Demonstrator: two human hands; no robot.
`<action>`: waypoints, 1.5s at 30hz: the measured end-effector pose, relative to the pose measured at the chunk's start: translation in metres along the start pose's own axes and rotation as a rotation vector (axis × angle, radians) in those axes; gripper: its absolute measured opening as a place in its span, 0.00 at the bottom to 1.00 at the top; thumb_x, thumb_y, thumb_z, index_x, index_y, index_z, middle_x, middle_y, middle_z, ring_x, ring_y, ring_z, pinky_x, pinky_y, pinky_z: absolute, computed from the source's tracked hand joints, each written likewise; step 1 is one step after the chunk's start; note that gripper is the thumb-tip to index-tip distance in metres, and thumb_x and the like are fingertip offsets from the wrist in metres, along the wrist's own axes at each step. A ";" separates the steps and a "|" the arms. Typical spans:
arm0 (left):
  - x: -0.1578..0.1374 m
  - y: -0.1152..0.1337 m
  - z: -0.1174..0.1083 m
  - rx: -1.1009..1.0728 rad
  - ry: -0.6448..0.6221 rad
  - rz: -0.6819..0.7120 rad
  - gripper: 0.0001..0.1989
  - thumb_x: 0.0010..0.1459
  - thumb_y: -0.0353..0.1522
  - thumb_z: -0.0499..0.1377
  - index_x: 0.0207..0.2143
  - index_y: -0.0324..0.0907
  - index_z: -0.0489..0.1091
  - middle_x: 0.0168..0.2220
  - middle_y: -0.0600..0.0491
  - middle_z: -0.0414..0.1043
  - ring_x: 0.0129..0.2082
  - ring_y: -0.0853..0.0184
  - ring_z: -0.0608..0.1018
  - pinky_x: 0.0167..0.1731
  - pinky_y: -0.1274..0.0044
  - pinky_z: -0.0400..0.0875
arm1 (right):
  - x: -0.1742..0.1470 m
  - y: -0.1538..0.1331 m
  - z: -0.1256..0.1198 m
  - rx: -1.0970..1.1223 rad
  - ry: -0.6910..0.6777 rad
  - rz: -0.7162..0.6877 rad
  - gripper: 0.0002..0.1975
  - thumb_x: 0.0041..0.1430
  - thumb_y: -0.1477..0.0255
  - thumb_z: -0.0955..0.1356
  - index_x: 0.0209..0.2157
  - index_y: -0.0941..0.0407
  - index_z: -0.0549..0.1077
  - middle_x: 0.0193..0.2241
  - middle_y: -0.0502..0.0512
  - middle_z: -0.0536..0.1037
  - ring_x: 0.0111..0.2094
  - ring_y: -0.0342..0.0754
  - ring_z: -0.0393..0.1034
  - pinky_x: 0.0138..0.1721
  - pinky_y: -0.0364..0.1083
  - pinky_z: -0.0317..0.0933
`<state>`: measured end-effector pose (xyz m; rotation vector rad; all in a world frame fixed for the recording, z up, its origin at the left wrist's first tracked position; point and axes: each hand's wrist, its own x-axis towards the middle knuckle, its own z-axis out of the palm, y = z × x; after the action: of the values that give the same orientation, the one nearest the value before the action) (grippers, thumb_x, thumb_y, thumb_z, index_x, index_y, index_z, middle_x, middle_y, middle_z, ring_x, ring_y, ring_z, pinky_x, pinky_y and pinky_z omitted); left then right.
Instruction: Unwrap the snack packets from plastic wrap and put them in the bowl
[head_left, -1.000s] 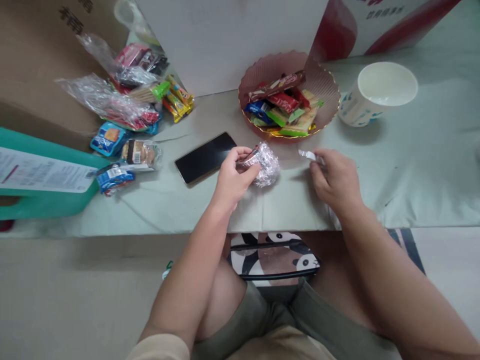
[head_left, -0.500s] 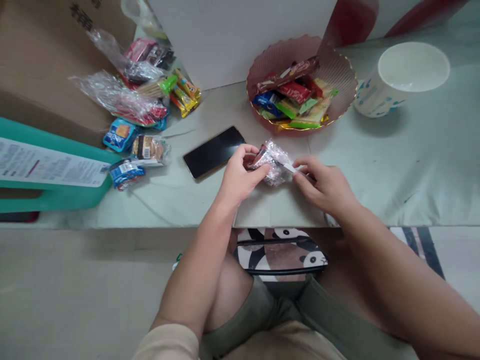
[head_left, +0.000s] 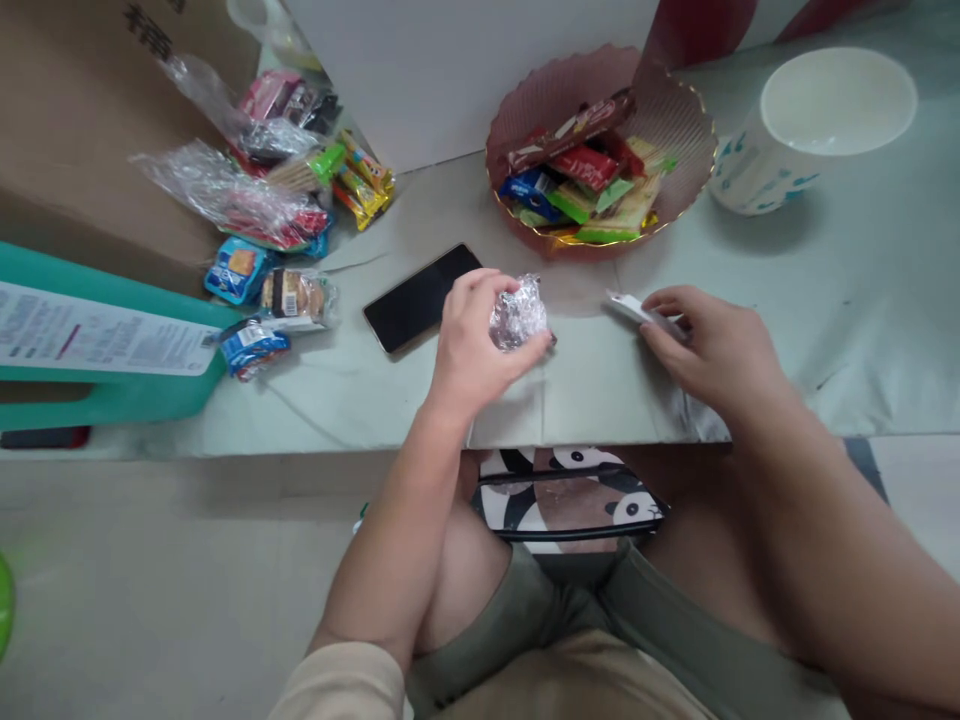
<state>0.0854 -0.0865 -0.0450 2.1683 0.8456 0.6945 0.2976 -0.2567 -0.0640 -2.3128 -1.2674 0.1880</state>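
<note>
Above the table, my left hand [head_left: 476, 335] is closed around a crumpled clear plastic wrapper [head_left: 519, 315], its thumb along the near side and fingers curled over the far side. A small dark bit shows by the thumb tip; whatever else lies inside the wrapper cannot be made out. Apart from it, to the right, my right hand [head_left: 709, 340] pinches a slim white tool [head_left: 628, 306] that looks like a small cutter, its end pointing left. Just left of my left hand lies a black phone [head_left: 420, 298], screen up.
Behind my hands stands a pink, gold-rimmed bowl [head_left: 690, 170] of wrapped snacks, with a white paper bucket [head_left: 772, 165] to its right. Several snack packets [head_left: 296, 295] lie at the left, beside a green plastic holder [head_left: 161, 395] and a cardboard box [head_left: 67, 130].
My right hand has drawn the white tool away from the wrapper, to the right. My left hand has turned the wrapped item and bunched the wrapper more tightly.
</note>
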 end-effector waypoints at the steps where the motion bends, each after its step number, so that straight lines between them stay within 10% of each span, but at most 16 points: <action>1: -0.001 0.002 -0.001 0.041 -0.062 0.034 0.23 0.47 0.30 0.71 0.46 0.45 0.71 0.57 0.45 0.70 0.61 0.54 0.71 0.65 0.62 0.64 | 0.001 0.000 0.003 -0.026 0.029 0.019 0.12 0.59 0.66 0.68 0.44 0.50 0.78 0.37 0.58 0.84 0.33 0.55 0.75 0.34 0.51 0.63; 8: -0.002 0.003 -0.007 0.125 -0.170 0.005 0.19 0.51 0.31 0.71 0.46 0.49 0.77 0.57 0.48 0.72 0.60 0.52 0.71 0.65 0.61 0.64 | 0.006 -0.011 0.005 -0.073 0.201 -0.021 0.11 0.60 0.70 0.66 0.43 0.52 0.77 0.43 0.64 0.81 0.47 0.63 0.74 0.50 0.60 0.65; 14: -0.001 0.009 -0.005 -0.071 -0.087 -0.073 0.08 0.63 0.35 0.60 0.34 0.44 0.78 0.43 0.48 0.78 0.44 0.61 0.79 0.49 0.68 0.74 | -0.006 -0.045 0.021 0.173 0.081 -0.241 0.10 0.63 0.67 0.65 0.44 0.51 0.74 0.41 0.60 0.80 0.47 0.58 0.75 0.51 0.58 0.67; 23: 0.009 0.011 -0.010 -0.803 -0.016 -0.716 0.05 0.60 0.35 0.58 0.31 0.44 0.67 0.28 0.54 0.71 0.19 0.72 0.73 0.12 0.82 0.62 | -0.009 -0.053 0.030 0.330 -0.068 -0.438 0.24 0.57 0.71 0.65 0.55 0.54 0.73 0.50 0.61 0.80 0.49 0.57 0.75 0.52 0.55 0.69; 31: 0.013 0.010 -0.012 -0.653 0.107 -0.647 0.08 0.56 0.33 0.58 0.25 0.44 0.64 0.22 0.56 0.66 0.16 0.74 0.68 0.10 0.81 0.54 | -0.004 -0.047 0.024 0.234 -0.126 -0.316 0.20 0.56 0.75 0.63 0.47 0.51 0.79 0.31 0.55 0.76 0.35 0.53 0.70 0.40 0.53 0.67; 45: 0.007 -0.024 -0.032 -0.178 0.145 -0.484 0.12 0.54 0.28 0.58 0.18 0.43 0.68 0.14 0.59 0.59 0.16 0.73 0.61 0.17 0.79 0.51 | 0.009 -0.008 0.006 0.149 0.270 0.082 0.08 0.48 0.75 0.64 0.25 0.52 0.75 0.24 0.54 0.73 0.30 0.50 0.69 0.35 0.51 0.64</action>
<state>0.0594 -0.0548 -0.0420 1.6781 1.2758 0.6512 0.2944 -0.2436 -0.0644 -2.1775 -0.9918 -0.0028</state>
